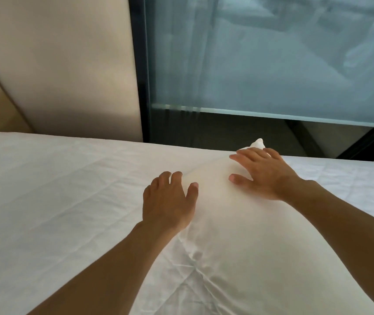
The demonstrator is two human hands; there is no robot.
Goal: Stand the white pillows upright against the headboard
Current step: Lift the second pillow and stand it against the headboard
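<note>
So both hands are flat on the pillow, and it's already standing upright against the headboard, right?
Not quite. Both hands, left and right, are on the pillow, but the head view shows it lying on the bed, not standing upright. Its far corner points toward the window, and it leans on nothing.

No legible text, label, brand, number or sign appears on any surface in this view.
</note>
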